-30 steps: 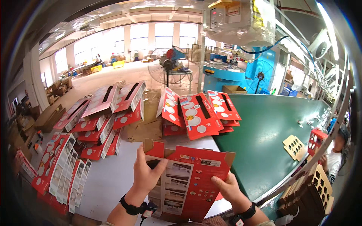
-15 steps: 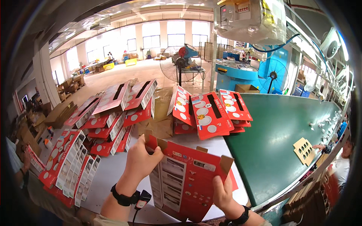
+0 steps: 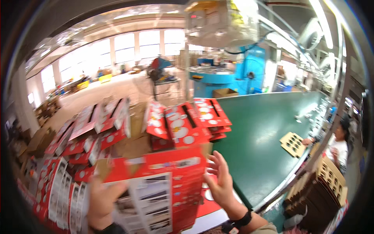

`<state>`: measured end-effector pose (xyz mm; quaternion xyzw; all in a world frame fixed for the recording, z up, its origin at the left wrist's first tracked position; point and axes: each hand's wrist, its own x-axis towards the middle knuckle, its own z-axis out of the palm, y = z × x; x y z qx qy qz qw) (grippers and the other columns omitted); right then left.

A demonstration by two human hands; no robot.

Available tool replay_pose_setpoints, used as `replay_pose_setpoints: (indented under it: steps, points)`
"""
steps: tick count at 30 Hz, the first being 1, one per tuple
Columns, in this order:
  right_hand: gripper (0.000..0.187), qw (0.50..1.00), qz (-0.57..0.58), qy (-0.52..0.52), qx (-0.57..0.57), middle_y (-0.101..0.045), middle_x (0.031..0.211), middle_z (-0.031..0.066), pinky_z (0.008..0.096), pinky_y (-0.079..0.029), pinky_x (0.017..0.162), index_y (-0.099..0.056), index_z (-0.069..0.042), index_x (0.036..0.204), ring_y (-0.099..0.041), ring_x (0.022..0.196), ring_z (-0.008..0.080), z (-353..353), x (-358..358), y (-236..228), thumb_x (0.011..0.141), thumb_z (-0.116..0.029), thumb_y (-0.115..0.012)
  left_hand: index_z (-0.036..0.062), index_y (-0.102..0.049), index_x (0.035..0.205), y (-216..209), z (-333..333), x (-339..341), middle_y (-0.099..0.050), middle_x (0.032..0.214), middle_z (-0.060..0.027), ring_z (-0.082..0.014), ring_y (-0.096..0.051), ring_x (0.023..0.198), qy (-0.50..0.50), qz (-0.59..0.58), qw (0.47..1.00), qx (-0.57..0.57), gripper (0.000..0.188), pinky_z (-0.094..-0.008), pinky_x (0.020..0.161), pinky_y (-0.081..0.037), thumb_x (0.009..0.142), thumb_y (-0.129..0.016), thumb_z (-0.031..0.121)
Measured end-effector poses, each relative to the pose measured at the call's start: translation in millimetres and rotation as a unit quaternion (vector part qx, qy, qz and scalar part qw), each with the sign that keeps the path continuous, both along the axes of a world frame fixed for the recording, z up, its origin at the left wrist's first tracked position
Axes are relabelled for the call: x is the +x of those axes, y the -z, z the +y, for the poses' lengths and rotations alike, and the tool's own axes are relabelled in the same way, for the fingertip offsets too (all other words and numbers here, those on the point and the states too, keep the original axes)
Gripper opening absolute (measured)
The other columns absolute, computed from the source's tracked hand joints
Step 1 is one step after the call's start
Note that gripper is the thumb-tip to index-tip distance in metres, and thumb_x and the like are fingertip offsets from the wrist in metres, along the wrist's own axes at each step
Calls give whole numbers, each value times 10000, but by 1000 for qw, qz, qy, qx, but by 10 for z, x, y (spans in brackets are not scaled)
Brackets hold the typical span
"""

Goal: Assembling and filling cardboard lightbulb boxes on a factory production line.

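Note:
A red printed carton (image 3: 189, 187) stands upright in front of me, its brown-backed top flaps sticking up. Photo panels run down the face turned toward me. My left hand (image 3: 103, 201), blurred by motion, grips the carton's left edge with the thumb over the near face. Beside the right edge, my right hand (image 3: 221, 179) is open, fingers spread and holding nothing. Another red carton piece (image 3: 206, 210) lies on the white table (image 3: 212, 223) under that hand. Behind the carton are stacked flat red cartons (image 3: 183, 126).
More red cartons lie in leaning piles (image 3: 97, 121) and a fanned row (image 3: 54, 191) at left. On the right runs a green conveyor belt (image 3: 253, 136); a co-worker's hand (image 3: 307, 141) touches a cardboard insert (image 3: 293, 144) there. Stacked inserts (image 3: 319, 187) stand beyond the belt's near edge.
The view has swung right. My right hand has let go of the carton and opened beside it. The carton and my left hand have shifted left in the picture.

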<state>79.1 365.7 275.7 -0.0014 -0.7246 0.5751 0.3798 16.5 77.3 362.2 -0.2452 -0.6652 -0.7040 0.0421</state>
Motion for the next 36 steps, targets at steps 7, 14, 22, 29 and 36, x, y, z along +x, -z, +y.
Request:
replay_pose_setpoints:
  steps: [7,14,22,29,36]
  points:
    - [902,942,78,-173,277,-266,1526,258,447,-362,1090,-261,9,1501,-371,1372,402,-474,464,-510,816,-279,-771,-53,-413,1396,-203,279,395,-530,1347,-209,-280,-581,1174,-95,37,985,139,573,-415,1056,-422,834,-528,-26]
    - [862,967,99,-167,168,-214,1542,271,411,-356,1103,-181,17,1518,-361,1372,426,-853,443,-438,857,-166,-703,-50,-359,1446,-218,889,584,-388,1473,-173,-287,-353,1378,-28,343,926,-157,592,-422,1137,-262,877,-470,69]
    - [582,921,63,-312,-225,-457,1424,111,352,-368,1093,-273,19,1477,-448,1308,175,-316,264,-169,940,-1,-498,-25,-321,1483,104,1002,289,-347,1514,-168,-300,-351,1381,-59,320,945,-24,613,-431,1138,-247,923,-515,134]
    - [530,957,70,-260,-109,-509,1353,95,325,-402,1053,-348,0,1438,-487,1253,157,102,450,-95,929,5,-493,1,-271,1522,252,597,-294,-395,1492,-212,-330,-450,1314,-192,35,981,-10,745,-440,1001,-440,966,-598,375]
    - [484,980,31,-193,-48,-564,1266,117,333,-419,1000,-380,-10,1404,-531,1153,166,249,605,-286,973,-165,-537,-30,-334,1470,732,651,-1116,-410,1478,-166,-240,-437,1322,-126,186,970,-96,544,-355,1099,-326,994,-490,182]
